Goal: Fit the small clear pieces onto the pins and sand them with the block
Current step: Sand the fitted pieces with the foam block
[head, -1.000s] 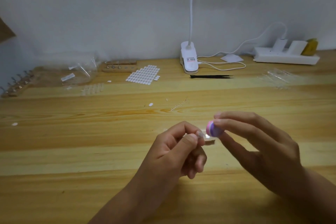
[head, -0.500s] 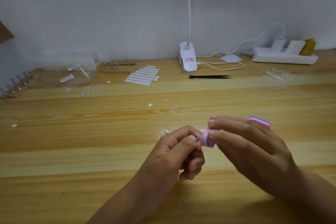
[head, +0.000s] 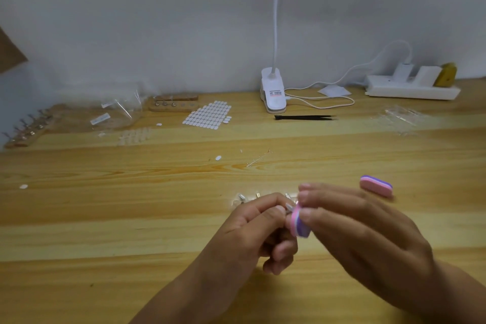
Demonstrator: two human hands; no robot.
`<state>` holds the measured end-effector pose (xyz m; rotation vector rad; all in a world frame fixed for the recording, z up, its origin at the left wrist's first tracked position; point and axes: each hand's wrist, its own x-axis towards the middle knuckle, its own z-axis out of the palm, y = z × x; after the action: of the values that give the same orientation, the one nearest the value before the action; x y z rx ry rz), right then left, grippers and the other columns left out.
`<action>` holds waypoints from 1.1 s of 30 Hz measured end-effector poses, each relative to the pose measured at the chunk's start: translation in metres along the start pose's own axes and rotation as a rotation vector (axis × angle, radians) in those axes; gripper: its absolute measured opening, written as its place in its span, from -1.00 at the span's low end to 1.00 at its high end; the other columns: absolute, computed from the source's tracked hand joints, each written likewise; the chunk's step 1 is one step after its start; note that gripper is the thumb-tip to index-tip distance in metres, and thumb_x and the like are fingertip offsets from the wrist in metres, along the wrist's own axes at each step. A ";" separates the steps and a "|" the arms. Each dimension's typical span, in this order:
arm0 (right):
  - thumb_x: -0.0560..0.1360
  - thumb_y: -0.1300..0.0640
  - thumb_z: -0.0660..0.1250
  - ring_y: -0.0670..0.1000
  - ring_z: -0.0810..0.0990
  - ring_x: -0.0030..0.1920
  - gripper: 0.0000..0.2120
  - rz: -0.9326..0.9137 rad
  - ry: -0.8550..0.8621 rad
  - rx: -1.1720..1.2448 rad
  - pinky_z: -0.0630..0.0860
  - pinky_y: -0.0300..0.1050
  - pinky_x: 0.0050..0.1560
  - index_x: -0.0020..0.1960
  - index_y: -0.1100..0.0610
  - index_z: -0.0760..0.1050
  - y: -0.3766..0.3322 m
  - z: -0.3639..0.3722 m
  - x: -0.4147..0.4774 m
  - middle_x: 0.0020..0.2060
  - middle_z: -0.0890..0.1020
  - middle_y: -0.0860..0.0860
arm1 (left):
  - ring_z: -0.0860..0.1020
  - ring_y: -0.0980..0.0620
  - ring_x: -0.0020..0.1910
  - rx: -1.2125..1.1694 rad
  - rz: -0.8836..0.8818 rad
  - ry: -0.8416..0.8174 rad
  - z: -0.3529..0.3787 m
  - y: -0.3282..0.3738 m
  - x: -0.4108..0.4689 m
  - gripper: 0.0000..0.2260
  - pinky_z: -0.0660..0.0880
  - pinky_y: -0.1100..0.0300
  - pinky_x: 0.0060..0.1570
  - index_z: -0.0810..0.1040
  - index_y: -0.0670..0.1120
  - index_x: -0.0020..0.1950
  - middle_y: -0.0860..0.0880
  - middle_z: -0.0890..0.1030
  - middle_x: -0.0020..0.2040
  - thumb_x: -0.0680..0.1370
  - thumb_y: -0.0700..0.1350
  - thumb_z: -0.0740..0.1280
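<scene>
left hand (head: 252,234) is curled tight, thumb and forefinger pinched on a small pin that is mostly hidden in the fingers. its tip carries the clear piece (head: 289,207), and the other fingers fold under the palm. right hand (head: 363,234) grips the pink-and-purple sanding block (head: 298,222) with fingertips along its upper edge. the thumb is out of sight behind it. the block's near face touches the clear piece or sits just beside it; blur keeps me from telling which. both are held just above the counter (head: 131,218), in front of the person.

the clear piece looks feather-light, thin and stiff, likely brittle at its edge and slick to bare fingers. i judge it is best held by the pin under it, low on the shaft, and never by the piece itself. the block reads as foam with a grit skin: light, slightly yielding, easy to grip at one end so the other is free for rubbing. light strokes should do; hard pressure could pop the piece off its pin.

behind the hands, a few more pins (head: 241,197) with clear tips stand in a row on the counter. a second block (head: 376,186) lies to the right, well apart.
</scene>
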<state>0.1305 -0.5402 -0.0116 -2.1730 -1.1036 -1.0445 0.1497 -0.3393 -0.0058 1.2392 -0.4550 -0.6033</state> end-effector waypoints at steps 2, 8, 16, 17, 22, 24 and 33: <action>0.50 0.35 0.38 0.13 0.57 0.32 -0.67 -0.047 -0.067 -0.027 0.50 -0.04 0.30 0.26 0.25 0.56 0.001 -0.003 -0.002 0.20 0.63 0.17 | 0.37 0.08 -0.46 -0.004 0.000 -0.019 0.000 0.000 -0.001 -0.80 0.30 0.22 -0.40 0.52 -0.08 -0.12 0.05 0.40 -0.43 0.58 -0.01 0.20; 0.36 0.47 0.45 0.10 0.61 0.26 -0.59 0.064 -0.016 -0.039 0.52 -0.06 0.27 0.19 0.27 0.59 0.007 -0.002 0.001 0.13 0.64 0.17 | 0.37 0.08 -0.46 0.022 -0.006 0.011 -0.003 0.000 0.001 -0.82 0.30 0.22 -0.41 0.48 -0.06 -0.17 0.04 0.40 -0.44 0.57 -0.03 0.19; 0.41 0.43 0.46 0.08 0.64 0.20 -0.72 0.121 -0.072 -0.092 0.60 -0.01 0.17 0.11 0.33 0.61 0.014 -0.007 0.003 0.09 0.66 0.18 | 0.38 0.07 -0.45 0.069 -0.015 0.046 -0.001 0.004 0.000 -0.81 0.32 0.28 -0.42 0.46 0.00 -0.21 0.04 0.42 -0.43 0.58 -0.08 0.16; 0.42 0.42 0.45 0.06 0.64 0.20 -0.73 0.122 -0.047 -0.060 0.58 -0.04 0.18 0.12 0.32 0.60 0.011 -0.007 0.003 0.09 0.66 0.17 | 0.39 0.07 -0.45 0.097 -0.002 0.068 -0.001 0.004 0.000 -0.79 0.32 0.30 -0.42 0.48 0.00 -0.22 0.04 0.43 -0.42 0.59 -0.09 0.15; 0.38 0.50 0.41 0.14 0.60 0.28 -0.57 0.009 -0.138 -0.066 0.55 -0.01 0.24 0.22 0.30 0.56 0.009 -0.005 0.000 0.19 0.61 0.20 | 0.45 0.11 -0.38 0.267 0.109 0.121 0.003 0.001 0.001 -0.76 0.36 0.27 -0.44 0.58 0.07 -0.20 0.05 0.52 -0.35 0.60 -0.07 0.20; 0.37 0.49 0.42 0.15 0.63 0.23 -0.58 0.086 -0.146 -0.110 0.60 0.06 0.15 0.21 0.32 0.56 0.019 -0.007 0.001 0.17 0.62 0.21 | 0.47 0.13 -0.35 0.313 0.123 0.175 0.002 0.000 0.001 -0.79 0.37 0.29 -0.42 0.60 0.05 -0.17 0.06 0.55 -0.33 0.59 -0.06 0.22; 0.44 0.50 0.34 0.16 0.60 0.26 -0.61 0.081 -0.176 -0.079 0.55 0.01 0.23 0.25 0.33 0.54 0.018 -0.005 0.000 0.20 0.61 0.20 | 0.53 0.24 -0.27 0.538 0.214 0.279 -0.002 -0.004 0.000 -0.89 0.39 0.39 -0.33 0.63 0.11 -0.06 0.12 0.64 -0.22 0.56 0.04 0.31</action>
<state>0.1438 -0.5535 -0.0098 -2.3893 -1.0565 -0.8886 0.1497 -0.3386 -0.0102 1.7293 -0.5238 -0.1160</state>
